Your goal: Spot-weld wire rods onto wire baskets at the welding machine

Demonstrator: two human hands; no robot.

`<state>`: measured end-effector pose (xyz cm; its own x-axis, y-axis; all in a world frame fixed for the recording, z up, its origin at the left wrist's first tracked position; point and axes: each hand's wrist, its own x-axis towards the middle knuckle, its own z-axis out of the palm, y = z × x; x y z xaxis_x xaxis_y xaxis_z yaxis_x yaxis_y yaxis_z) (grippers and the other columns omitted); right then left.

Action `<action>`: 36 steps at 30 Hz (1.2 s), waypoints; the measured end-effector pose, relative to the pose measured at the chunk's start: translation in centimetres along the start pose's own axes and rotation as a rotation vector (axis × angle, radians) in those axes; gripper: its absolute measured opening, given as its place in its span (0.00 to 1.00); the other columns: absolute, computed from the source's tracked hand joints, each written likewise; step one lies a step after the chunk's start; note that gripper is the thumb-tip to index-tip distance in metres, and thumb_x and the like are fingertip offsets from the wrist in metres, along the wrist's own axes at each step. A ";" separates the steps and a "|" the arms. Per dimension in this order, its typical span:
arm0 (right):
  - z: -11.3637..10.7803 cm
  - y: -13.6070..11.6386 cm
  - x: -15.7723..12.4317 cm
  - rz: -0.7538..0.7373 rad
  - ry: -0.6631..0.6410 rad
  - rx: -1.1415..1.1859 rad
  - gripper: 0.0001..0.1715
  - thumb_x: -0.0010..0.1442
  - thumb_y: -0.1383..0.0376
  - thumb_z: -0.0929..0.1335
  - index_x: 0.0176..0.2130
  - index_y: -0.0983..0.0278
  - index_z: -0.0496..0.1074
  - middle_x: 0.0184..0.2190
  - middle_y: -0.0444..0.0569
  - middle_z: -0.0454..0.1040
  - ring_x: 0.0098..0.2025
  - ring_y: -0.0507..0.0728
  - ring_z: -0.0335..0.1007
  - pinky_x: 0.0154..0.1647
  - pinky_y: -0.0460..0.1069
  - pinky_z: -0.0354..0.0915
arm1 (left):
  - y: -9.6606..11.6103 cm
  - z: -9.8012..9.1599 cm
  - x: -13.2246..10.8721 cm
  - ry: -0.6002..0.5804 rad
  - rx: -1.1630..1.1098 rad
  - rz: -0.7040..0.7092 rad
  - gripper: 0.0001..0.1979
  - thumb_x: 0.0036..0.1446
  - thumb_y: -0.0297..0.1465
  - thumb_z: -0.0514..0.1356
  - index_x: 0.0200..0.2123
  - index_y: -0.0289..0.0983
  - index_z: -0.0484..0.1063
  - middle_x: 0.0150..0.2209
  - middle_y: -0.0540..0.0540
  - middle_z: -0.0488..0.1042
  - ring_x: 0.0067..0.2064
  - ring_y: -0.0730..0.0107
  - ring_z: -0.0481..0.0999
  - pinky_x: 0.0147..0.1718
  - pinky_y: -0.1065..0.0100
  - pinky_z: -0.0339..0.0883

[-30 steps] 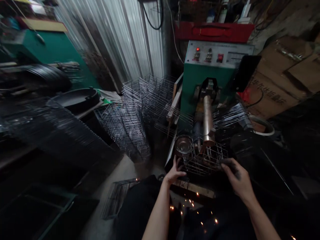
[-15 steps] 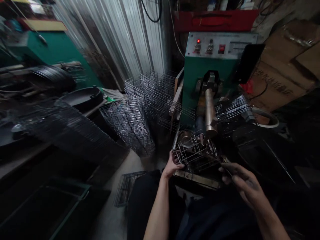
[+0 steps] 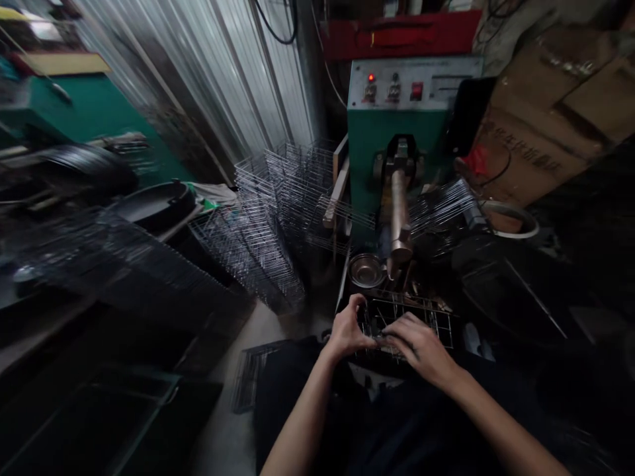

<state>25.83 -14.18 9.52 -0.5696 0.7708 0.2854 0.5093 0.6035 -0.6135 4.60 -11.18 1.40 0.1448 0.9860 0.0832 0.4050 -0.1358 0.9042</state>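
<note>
A small wire rack (image 3: 440, 322) lies low in front of me, just on the near side of a machine's copper-coloured cylindrical arm (image 3: 399, 218). My left hand (image 3: 347, 332) is closed round the rack's left end, thumb toward the right. Over the middle of the rack, my right hand (image 3: 421, 347) has its fingers pressed together, their tips meeting my left thumb. Whatever those fingertips pinch is too small and dark to make out. Beyond my left hand sits a round metal dish (image 3: 366, 270), close to the arm's lower end.
The green machine (image 3: 361, 142) stands ahead with a lit red lamp on its panel (image 3: 414, 82). Stacked wire grids (image 3: 268, 231) rise at left. A cardboard box (image 3: 540, 132) and a round tub (image 3: 513, 218) are at right. Another wire rack (image 3: 245, 377) is near my left leg.
The wire rack has come away from under the machine's arm, toward my body. My right hand has moved left to meet my left hand. The camera view has shifted slightly.
</note>
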 end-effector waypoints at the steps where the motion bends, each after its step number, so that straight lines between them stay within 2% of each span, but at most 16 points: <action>1: 0.3 0.7 -0.2 -0.021 0.019 -0.090 0.12 0.70 0.66 0.64 0.49 0.60 0.75 0.41 0.51 0.79 0.43 0.61 0.72 0.44 0.56 0.71 | 0.5 0.8 0.4 -0.006 0.035 0.015 0.46 0.26 0.31 0.76 0.53 0.46 0.64 0.48 0.50 0.75 0.49 0.55 0.77 0.54 0.55 0.70; 4: 0.6 2.3 -1.4 -0.078 0.046 -0.299 0.21 0.67 0.71 0.63 0.58 0.61 0.71 0.48 0.53 0.78 0.47 0.63 0.73 0.45 0.58 0.71 | 1.5 2.3 1.2 -0.014 0.091 0.069 0.41 0.27 0.33 0.75 0.49 0.44 0.66 0.47 0.50 0.75 0.47 0.57 0.77 0.51 0.59 0.70; 8: 0.4 2.9 -2.6 -0.132 0.073 -0.395 0.28 0.66 0.75 0.62 0.62 0.60 0.67 0.52 0.54 0.77 0.48 0.63 0.74 0.47 0.59 0.71 | 2.2 3.1 1.6 0.023 0.068 0.123 0.37 0.31 0.33 0.73 0.48 0.43 0.65 0.51 0.49 0.74 0.49 0.59 0.76 0.51 0.62 0.70; 17: 0.2 3.8 -2.1 -0.136 0.151 -0.320 0.24 0.68 0.75 0.60 0.59 0.61 0.69 0.51 0.53 0.77 0.49 0.61 0.76 0.52 0.60 0.72 | 3.2 3.6 2.5 0.063 0.105 0.176 0.33 0.33 0.31 0.71 0.47 0.45 0.67 0.53 0.48 0.74 0.50 0.58 0.77 0.49 0.62 0.71; 27: -0.9 4.2 -0.1 -0.161 0.176 -0.226 0.21 0.67 0.75 0.62 0.54 0.59 0.73 0.48 0.52 0.79 0.48 0.60 0.77 0.50 0.57 0.73 | 2.5 3.9 3.8 0.118 0.011 0.206 0.36 0.33 0.29 0.73 0.50 0.44 0.69 0.56 0.47 0.73 0.55 0.56 0.75 0.55 0.61 0.69; 36: -0.9 4.6 0.3 -0.180 0.167 -0.234 0.20 0.67 0.74 0.63 0.54 0.59 0.73 0.47 0.50 0.79 0.48 0.60 0.77 0.51 0.58 0.71 | 2.3 4.5 3.6 0.172 -0.048 0.196 0.36 0.34 0.26 0.71 0.51 0.42 0.70 0.54 0.48 0.75 0.54 0.58 0.76 0.56 0.62 0.70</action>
<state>28.56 -11.02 7.46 -0.5601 0.6584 0.5028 0.5551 0.7488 -0.3622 10.09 -8.40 1.87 0.0587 0.9439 0.3251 0.3409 -0.3250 0.8821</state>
